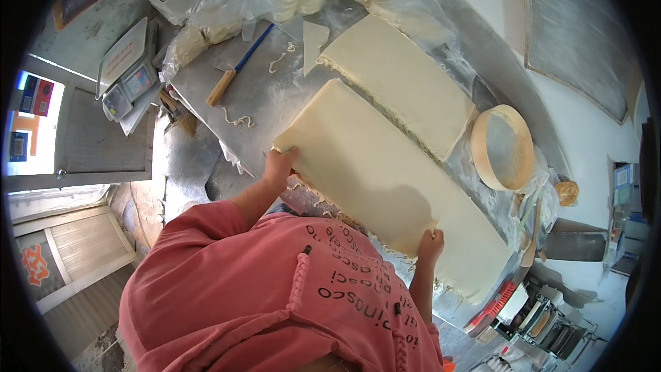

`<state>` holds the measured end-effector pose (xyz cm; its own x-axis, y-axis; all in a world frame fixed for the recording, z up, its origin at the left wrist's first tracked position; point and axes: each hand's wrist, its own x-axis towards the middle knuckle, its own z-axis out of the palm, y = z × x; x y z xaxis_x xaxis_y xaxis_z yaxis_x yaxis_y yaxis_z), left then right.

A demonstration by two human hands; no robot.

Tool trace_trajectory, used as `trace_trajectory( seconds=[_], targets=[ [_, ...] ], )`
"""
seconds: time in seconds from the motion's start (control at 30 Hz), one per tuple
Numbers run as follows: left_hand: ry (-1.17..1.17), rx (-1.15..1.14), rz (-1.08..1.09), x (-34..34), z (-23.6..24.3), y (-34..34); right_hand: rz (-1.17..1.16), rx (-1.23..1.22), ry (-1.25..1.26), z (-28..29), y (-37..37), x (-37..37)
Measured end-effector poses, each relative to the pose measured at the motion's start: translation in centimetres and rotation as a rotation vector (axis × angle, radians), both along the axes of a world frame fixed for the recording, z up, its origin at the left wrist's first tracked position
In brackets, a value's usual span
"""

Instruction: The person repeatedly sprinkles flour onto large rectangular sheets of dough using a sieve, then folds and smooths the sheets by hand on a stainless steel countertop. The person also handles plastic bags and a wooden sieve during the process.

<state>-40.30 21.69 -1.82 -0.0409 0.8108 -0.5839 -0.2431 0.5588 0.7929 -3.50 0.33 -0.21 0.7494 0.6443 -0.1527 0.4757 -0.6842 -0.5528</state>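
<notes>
A long, thick slab of pale dough sheets (358, 155) lies slantwise across the metal table in front of me, with ragged near edges. My left hand (279, 169) grips the near left corner of the top sheet, thumb above and fingers underneath. Farther right, my right hand (431, 244) is closed on the same sheet's near edge, beside a seam where another pale dough section (475, 251) continues. Beyond a narrow gap lies a second dough slab (399, 83). A knife with a wooden handle (221, 87) rests at the far left of the slabs.
Dough scraps (239, 120) and a triangular dough piece (315, 45) lie near the knife. Clear plastic sheeting (255, 0) is bunched along the back. At right stand a round wooden-rimmed sieve (480, 158) and a red brush (492, 306). A scale (127, 89) sits at left.
</notes>
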Motion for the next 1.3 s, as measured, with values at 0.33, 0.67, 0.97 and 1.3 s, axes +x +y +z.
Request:
trace_trajectory(
  seconds=[0.33, 0.67, 0.97, 1.3],
  targets=[
    [-0.18, 0.016, -0.169, -4.0, 2.2, -1.9, 0.02, -0.012, -0.403, 1.6, 2.0, -2.7],
    [0.052, 0.066, -0.255, -4.4, 2.5, -0.3, 1.031, 0.426, 0.276, 2.8, 18.4, -23.3],
    [0.311, 0.191, -0.437, -4.6, 1.5, -1.3, 1.047, 0.241, 0.275, -0.3, 20.9, -26.1],
    [0.147, 0.241, -0.33, -3.7, 0.8, -0.8, 1.009, 0.186, 0.237, 1.0, 22.0, -26.1]
  ],
)
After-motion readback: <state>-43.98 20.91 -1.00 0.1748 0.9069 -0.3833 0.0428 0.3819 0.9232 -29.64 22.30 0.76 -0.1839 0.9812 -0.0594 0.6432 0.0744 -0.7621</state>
